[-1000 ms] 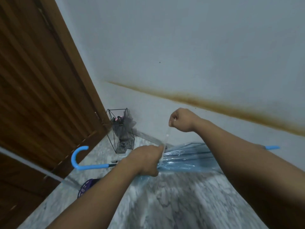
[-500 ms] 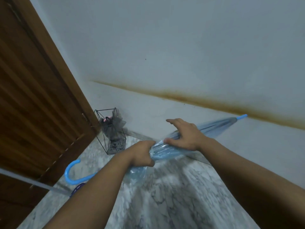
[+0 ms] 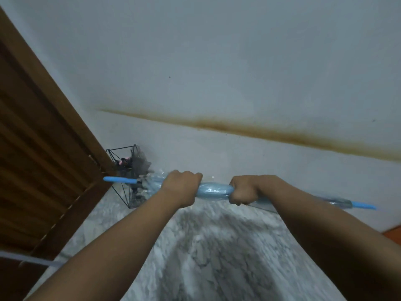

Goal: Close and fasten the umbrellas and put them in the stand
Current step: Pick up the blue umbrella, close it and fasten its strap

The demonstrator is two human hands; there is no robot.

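Note:
A clear blue umbrella (image 3: 214, 190) lies rolled up and nearly level in front of me, its blue handle (image 3: 120, 180) pointing left and its blue tip (image 3: 362, 205) pointing right. My left hand (image 3: 181, 186) is shut around the canopy near the handle end. My right hand (image 3: 245, 189) grips the canopy a short way to the right. Behind the handle stands the black wire umbrella stand (image 3: 128, 170) in the corner, with a dark umbrella and something pink inside it.
A brown wooden door (image 3: 43, 159) fills the left side. The white wall (image 3: 217, 72) with a brown stain line runs behind. The floor (image 3: 217, 257) is grey marble. A pale thin rod (image 3: 28, 259) crosses the lower left.
The umbrella swung from tip-up to nearly level, its handle rising in front of the stand. My right hand closed fully around the canopy, and both hands now grip it side by side.

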